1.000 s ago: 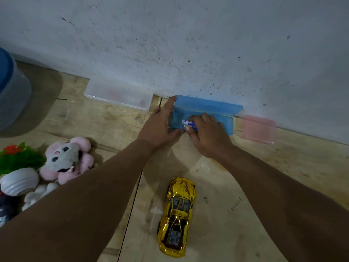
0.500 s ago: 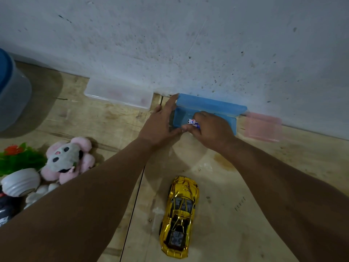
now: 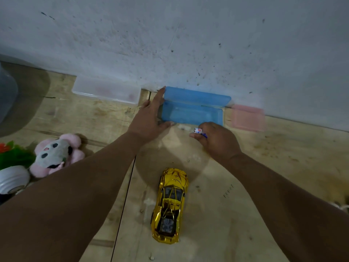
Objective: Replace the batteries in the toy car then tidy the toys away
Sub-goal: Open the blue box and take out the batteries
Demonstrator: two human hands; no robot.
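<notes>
Pinching 1 battery (image 3: 198,130) in R hand (image 3: 217,140), L hand (image 3: 149,121) spread on 1 blue case (image 3: 190,114), 1 gold car (image 3: 171,205).

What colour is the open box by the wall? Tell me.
Blue, see-through plastic: the box, lid up against the wall, shows best in the head view.

Battery (image 3: 198,131) — only its white tip shows past the curled fingers of the right hand (image 3: 217,140); label too small to read. Pink box (image 3: 247,118) blurred. Grey container (image 3: 6,91) cut by the left edge, as are the green toy (image 3: 13,156) and white round object (image 3: 13,178). Blue case (image 3: 190,112) — left end hidden behind the left hand (image 3: 149,120).
</notes>
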